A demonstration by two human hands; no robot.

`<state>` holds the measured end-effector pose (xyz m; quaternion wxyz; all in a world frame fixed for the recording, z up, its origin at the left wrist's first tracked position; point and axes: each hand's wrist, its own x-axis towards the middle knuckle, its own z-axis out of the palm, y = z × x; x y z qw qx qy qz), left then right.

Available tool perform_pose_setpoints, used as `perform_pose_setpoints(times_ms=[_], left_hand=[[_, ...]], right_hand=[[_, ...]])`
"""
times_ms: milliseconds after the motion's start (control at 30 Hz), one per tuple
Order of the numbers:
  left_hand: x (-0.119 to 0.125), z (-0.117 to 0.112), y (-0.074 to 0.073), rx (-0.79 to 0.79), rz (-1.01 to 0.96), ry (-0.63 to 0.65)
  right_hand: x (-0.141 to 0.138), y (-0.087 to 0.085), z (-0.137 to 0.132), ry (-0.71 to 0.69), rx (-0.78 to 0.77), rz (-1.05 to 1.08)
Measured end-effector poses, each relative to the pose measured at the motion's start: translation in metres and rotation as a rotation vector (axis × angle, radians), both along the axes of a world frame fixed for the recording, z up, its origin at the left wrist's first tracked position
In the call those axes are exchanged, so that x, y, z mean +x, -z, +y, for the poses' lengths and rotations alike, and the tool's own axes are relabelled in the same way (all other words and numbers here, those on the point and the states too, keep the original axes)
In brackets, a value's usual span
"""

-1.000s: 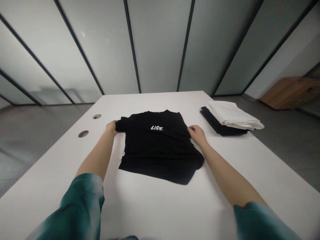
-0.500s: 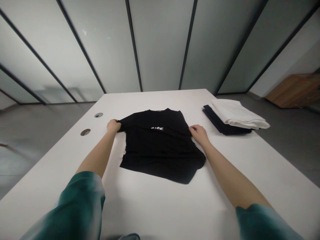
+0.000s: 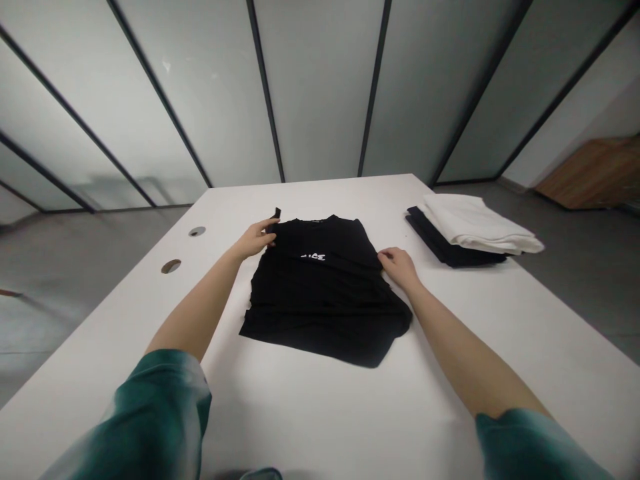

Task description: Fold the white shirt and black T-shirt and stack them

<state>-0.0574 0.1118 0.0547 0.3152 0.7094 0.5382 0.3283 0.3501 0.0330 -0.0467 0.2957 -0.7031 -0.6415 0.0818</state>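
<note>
A black T-shirt [image 3: 320, 300] with small white lettering lies on the white table [image 3: 320, 413], partly folded. My left hand [image 3: 255, 239] pinches the shirt's left sleeve and holds it raised over the shirt's upper left part. My right hand [image 3: 397, 264] rests on the shirt's right edge, fingers closed on the cloth there.
A stack of folded clothes [image 3: 470, 230], white on top of black, sits at the table's far right. Two round cable holes [image 3: 171, 266] are set in the table at the left. Frosted glass panels stand behind the table; a wooden cabinet [image 3: 590, 173] is at the far right.
My left hand has lifted the left sleeve and carried it inward over the shirt. The right hand has stayed on the right edge.
</note>
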Motion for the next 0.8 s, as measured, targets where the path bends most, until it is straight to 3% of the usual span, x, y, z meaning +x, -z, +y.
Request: perform_pose_setpoints(times_ms=[67,133,267,400,533,700,800], left_hand=[[0.009,0.001,-0.002,-0.046,-0.215,0.016],[0.010,0.006,0.003,-0.013,-0.316,-0.112],[-0.006,0.012,0.029,-0.011,-0.069,-0.313],[-0.017,0.016,0.051,-0.048,0.131,-0.255],[-0.008,0.030,0.055,-0.152,0.045,-0.179],[0.011,0.060,0.055,-0.213,0.023,-0.204],[0.014,0.081,0.051,-0.200,0.118,-0.266]], right_hand=[[0.000,0.000,-0.001,0.002,0.003,0.010],[-0.001,-0.001,-0.002,0.006,0.007,0.022],[-0.002,-0.002,-0.004,0.034,0.018,0.112],[0.001,-0.007,0.008,0.129,-0.039,0.232],[-0.002,-0.019,0.044,0.069,-0.090,0.255],[-0.016,-0.031,0.102,-0.104,-0.171,0.238],[-0.019,-0.038,0.133,-0.010,-0.275,0.132]])
